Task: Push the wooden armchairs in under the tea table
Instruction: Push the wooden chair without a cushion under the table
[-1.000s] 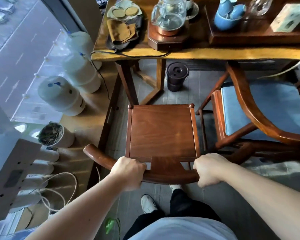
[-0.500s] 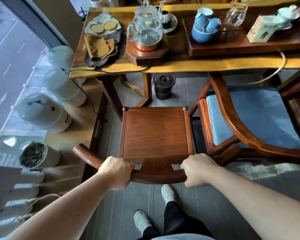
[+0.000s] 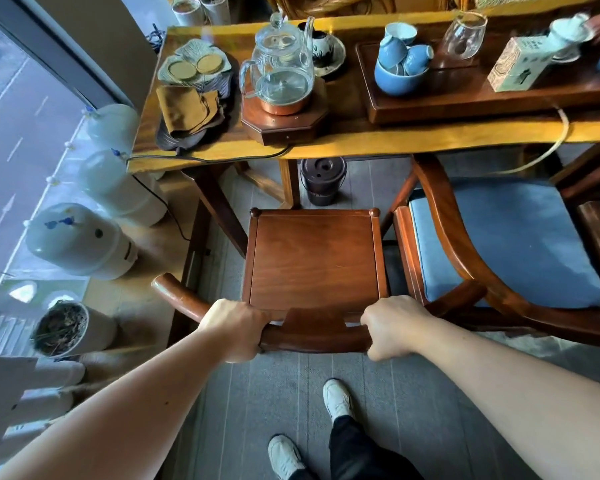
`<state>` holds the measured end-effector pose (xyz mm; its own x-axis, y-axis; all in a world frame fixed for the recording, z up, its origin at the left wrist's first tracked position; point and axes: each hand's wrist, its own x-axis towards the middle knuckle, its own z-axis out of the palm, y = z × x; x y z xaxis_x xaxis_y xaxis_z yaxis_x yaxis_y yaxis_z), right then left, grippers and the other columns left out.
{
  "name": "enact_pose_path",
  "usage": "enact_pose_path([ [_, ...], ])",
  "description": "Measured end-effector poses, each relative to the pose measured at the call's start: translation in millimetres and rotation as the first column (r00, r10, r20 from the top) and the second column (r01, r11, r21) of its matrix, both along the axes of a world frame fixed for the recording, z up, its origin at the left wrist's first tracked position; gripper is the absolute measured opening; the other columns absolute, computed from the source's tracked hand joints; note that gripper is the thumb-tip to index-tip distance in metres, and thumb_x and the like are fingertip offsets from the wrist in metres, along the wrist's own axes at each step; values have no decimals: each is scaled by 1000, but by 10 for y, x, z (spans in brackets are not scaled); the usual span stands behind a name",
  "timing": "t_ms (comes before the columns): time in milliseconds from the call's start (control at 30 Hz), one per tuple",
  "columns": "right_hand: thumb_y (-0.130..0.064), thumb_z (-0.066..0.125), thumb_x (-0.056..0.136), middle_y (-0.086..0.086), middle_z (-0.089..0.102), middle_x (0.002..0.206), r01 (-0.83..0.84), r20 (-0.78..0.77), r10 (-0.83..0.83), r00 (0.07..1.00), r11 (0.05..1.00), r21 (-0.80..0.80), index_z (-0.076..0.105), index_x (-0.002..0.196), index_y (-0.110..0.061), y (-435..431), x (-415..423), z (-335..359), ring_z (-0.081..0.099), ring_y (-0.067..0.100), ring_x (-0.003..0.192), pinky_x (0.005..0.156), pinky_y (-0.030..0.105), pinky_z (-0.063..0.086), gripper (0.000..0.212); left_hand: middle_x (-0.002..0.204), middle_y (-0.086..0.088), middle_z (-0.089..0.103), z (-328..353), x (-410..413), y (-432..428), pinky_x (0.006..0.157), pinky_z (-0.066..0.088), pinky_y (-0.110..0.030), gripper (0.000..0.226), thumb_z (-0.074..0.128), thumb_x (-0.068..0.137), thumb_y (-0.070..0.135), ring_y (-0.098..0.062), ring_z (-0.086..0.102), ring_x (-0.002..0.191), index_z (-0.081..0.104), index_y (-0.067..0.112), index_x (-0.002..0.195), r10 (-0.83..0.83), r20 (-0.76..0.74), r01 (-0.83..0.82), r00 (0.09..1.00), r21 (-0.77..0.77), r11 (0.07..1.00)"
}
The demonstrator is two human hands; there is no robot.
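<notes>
Since the earlier frames the table has drawn closer and more of its top shows; my feet have stepped forward and the chair's front edge now sits nearer the table's edge, with both fists where they were on the back rail. My left hand (image 3: 234, 329) is clamped over the curved top rail of the wooden armchair (image 3: 314, 258), left of the centre splat; my right hand (image 3: 392, 325) is clamped on the same rail to the right of it, fingers wrapped under. Grip is symmetric about the splat, which should keep the push straight. Seat is bare wood, front corners just short of the tea table (image 3: 361, 142) edge, not yet under it. Judgement: step is the push itself, roughly midway. Keep both arms driving evenly and low so the legs slide rather than tip. Left clearance is tight: the table leg (image 3: 219, 209) stands just beside the seat's front left corner, so I should bias slightly right. Right side, the cushioned armchair (image 3: 499, 244) sits just beside my chair; its arm could catch mine. A dark lidded bucket (image 3: 323, 180) stands under the table ahead of the seat; stop before contact. Glass kettle (image 3: 279, 74) and blue cups (image 3: 400, 64) rest on the top, so no bumping the table.
</notes>
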<state>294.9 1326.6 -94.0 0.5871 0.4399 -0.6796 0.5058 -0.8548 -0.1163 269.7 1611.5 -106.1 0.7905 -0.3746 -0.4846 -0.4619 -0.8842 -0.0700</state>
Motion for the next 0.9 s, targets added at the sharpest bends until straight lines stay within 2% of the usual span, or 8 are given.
enact_pose_path([
  [200,-42,61,58,-8,50,62,15,-13,-15,1000,1000,-15,43,60,-28,-14,90,-3,54,23,70,63,33,42,23,57,12,48,-1,124,-27,48,38,-26,17,53,72,32,-15,53,54,56,34,89,-16,-24,16,1000,25,1000],
  [367,-42,60,57,-7,54,66,17,-11,-18,1000,999,-32,51,68,-27,-15,155,-17,54,22,69,62,33,41,21,56,12,44,51,189,-67,49,36,-27,13,57,72,37,-16,51,55,52,35,84,-19,-27,19,999,28,999],
  [600,-45,60,54,-4,63,69,23,6,-23,1000,999,-48,56,69,-26,-112,226,-52,58,21,66,53,30,40,24,57,11,47,101,210,-171,46,31,-27,17,58,72,23,-11,44,50,46,34,78,24,-12,-24,1000,18,1000],
  [700,-45,59,56,-4,63,67,35,-1,-35,999,999,-40,56,70,-26,-120,215,-36,57,18,62,52,30,44,24,60,11,49,103,192,-175,51,34,-28,16,58,74,22,-12,48,54,51,31,85,56,-5,-56,998,13,998],
  [733,-44,58,58,-3,64,69,29,3,-28,1000,999,-31,57,74,-26,-122,215,-26,57,18,63,54,32,48,24,63,11,51,105,188,-174,54,37,-30,18,59,75,22,-14,51,57,52,31,90,64,5,-64,998,6,998],
  [800,-45,60,66,-3,66,85,22,14,-22,1000,1000,-17,59,98,-24,-141,173,14,59,18,74,61,33,49,38,75,9,58,114,146,-173,63,44,-33,32,63,77,31,-17,58,69,46,27,104,65,33,-64,997,-27,998],
  [833,-48,61,71,-2,66,95,19,30,-19,999,1000,-3,56,111,-26,-155,145,28,58,19,82,63,33,46,46,83,7,61,118,117,-170,69,47,-34,44,66,77,39,-19,60,78,42,26,111,65,47,-63,997,-45,997],
  [900,-57,61,78,-3,63,112,-23,113,17,993,999,49,47,124,-31,-174,64,53,57,22,99,71,36,44,55,102,3,62,135,52,-160,82,48,-37,65,63,75,56,-22,58,97,35,25,125,60,79,-54,995,-82,995],
])
